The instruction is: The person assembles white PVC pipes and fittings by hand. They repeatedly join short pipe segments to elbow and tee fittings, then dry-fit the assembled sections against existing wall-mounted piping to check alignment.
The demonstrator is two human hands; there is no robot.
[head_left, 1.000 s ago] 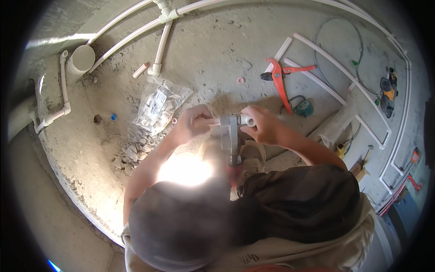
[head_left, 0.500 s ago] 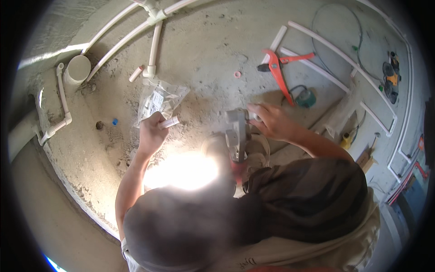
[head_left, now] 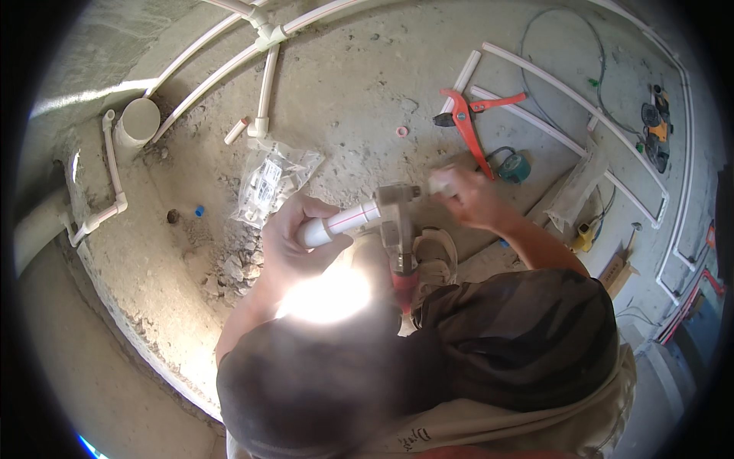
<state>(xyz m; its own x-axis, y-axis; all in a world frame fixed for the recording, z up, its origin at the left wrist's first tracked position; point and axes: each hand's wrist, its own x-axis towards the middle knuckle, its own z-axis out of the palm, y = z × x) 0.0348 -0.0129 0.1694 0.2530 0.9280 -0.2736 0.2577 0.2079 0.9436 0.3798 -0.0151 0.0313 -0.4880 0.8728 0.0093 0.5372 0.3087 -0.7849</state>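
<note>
My left hand [head_left: 284, 239] is closed around a short white pipe [head_left: 350, 220] with a red line and a white fitting [head_left: 313, 232] at its near end. The pipe's far end meets the left side of the heating head of a pipe welder [head_left: 396, 222], which has a red handle and stands upright between my feet. Right of the welder, apart from it, my right hand [head_left: 475, 200] is smeared by motion. Its fingers are closed on a small whitish piece [head_left: 441, 180], too blurred to name exactly.
An orange pipe cutter [head_left: 465, 122] lies ahead on the right, near a green round object [head_left: 514, 167] and loose white pipes [head_left: 535, 118]. A clear bag of fittings [head_left: 271, 180] rests ahead of my left hand. Joined pipes [head_left: 267, 84] run along the back left.
My left hand has moved right, bringing the pipe up to the welder's left side. My right hand has drawn away from the welder's right side with the whitish piece.
</note>
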